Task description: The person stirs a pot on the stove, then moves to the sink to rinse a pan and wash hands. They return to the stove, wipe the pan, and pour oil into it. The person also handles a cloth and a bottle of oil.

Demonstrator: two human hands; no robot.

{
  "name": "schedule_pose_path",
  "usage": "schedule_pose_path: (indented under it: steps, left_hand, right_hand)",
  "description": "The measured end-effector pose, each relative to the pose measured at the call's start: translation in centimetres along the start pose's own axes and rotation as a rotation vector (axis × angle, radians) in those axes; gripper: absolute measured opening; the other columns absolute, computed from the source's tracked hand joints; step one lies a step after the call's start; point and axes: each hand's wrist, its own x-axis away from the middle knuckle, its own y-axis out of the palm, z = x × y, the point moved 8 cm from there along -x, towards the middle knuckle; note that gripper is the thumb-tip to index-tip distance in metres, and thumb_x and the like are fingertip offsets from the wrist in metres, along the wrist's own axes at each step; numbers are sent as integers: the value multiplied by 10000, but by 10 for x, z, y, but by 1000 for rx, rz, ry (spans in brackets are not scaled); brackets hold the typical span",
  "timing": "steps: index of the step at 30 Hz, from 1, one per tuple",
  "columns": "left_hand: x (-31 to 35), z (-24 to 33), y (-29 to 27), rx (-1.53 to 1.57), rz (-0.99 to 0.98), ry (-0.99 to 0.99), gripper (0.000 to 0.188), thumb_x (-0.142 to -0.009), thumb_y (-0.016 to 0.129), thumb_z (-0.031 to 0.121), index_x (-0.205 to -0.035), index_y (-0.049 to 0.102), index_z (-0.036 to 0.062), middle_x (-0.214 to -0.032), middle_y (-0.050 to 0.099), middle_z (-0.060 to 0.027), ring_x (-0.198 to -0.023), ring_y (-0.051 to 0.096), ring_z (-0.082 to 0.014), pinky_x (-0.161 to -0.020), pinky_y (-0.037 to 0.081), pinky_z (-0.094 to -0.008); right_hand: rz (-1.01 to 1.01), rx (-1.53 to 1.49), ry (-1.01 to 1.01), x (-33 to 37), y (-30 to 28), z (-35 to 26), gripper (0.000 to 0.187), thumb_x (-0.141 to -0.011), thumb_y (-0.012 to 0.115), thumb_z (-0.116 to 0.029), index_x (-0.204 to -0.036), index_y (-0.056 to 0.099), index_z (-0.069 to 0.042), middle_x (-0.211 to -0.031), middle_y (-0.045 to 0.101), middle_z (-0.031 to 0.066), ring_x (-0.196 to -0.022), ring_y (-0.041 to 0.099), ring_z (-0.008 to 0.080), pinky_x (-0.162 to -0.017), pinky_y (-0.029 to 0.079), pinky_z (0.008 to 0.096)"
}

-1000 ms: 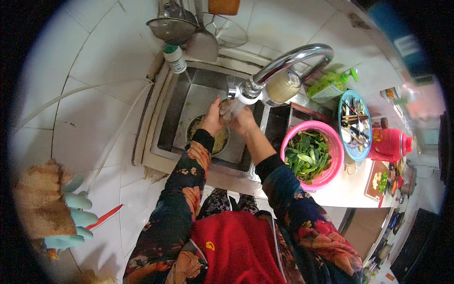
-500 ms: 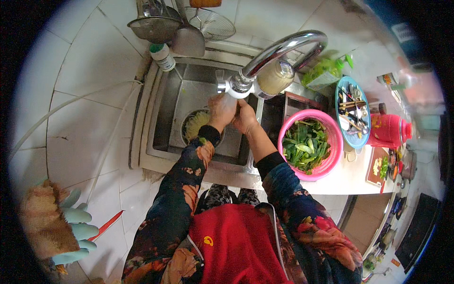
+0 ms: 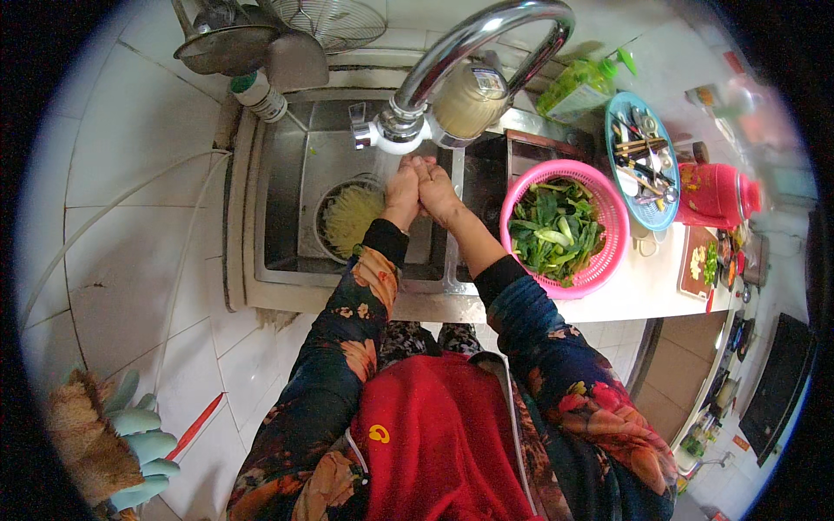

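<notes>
My left hand [image 3: 402, 194] and my right hand [image 3: 440, 193] are pressed together over the sink [image 3: 347, 139], just below and to the right of the chrome faucet's spout [image 3: 363, 130]. Their fingers are closed against each other, and whatever lies between them, if anything, is hidden. In the sink, to the left of my left wrist, sits a round bowl holding pale yellow shreds [image 3: 352, 217], perhaps cut potato. A cream-coloured filter [image 3: 469, 102] is fixed to the faucet.
Right of the sink stands a pink basket [image 3: 618, 227] of leafy greens [image 3: 556, 230]. Beyond it are a blue tray of cutlery [image 3: 645, 204], a red flask [image 3: 708, 193] and a cutting board [image 3: 695, 282]. A green-capped bottle [image 3: 261, 97] stands at the sink's left back corner.
The view has shifted, showing the sink further left and higher. My hands have come away from the spout slightly to the right and stay together. More of the bowl shows.
</notes>
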Motion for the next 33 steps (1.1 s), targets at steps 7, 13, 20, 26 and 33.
schedule_pose_path:
  steps: [7, 13, 20, 26, 33]
  left_hand:
    - [15, -11, 5, 259, 80, -80, 179, -908, 476, 205, -990, 553, 67, -978, 614, -74, -899, 581, -232, -820, 486, -388]
    - [34, -3, 7, 338, -193, -153, 204, -879, 472, 141, -1046, 565, 74, -884, 606, -48, -787, 595, -193, -649, 485, -329]
    - [53, -34, -53, 145, -100, -199, 150, -851, 483, 180, -909, 569, 71, -848, 605, -59, -711, 602, -197, -572, 482, -307]
    - [81, -12, -27, 39, 71, -240, 250, -904, 514, 314, -911, 559, 68, -831, 599, -50, -680, 573, -172, -544, 459, -288]
    - [61, 0, -41, -332, 18, -271, 443, -928, 493, 410, -1191, 499, 53, -866, 630, -45, -639, 565, -204, -569, 470, -317]
  right_hand:
    - [-153, 353, 14, 0, -4, 3, 576, -946, 351, -477, -1306, 424, -33, -1168, 531, 232, -1034, 572, 304, -741, 503, 386]
    - [325, 1598, -581, -33, -45, -120, 550, -877, 452, -476, -1263, 503, -89, -1206, 530, 150, -1169, 425, 335, -967, 327, 516]
    - [502, 1792, -495, -116, -119, -165, 294, -812, 527, -213, -1056, 676, -146, -1112, 584, 112, -1037, 468, 319, -893, 306, 495]
    - [513, 1750, -435, -119, -124, -158, 290, -880, 475, -226, -1069, 658, -105, -1128, 581, 107, -1102, 506, 258, -939, 374, 442]
    - [203, 1585, -586, 49, -41, -108, 300, -761, 557, -264, -962, 666, -69, -1033, 571, 89, -1081, 474, 271, -849, 379, 491]
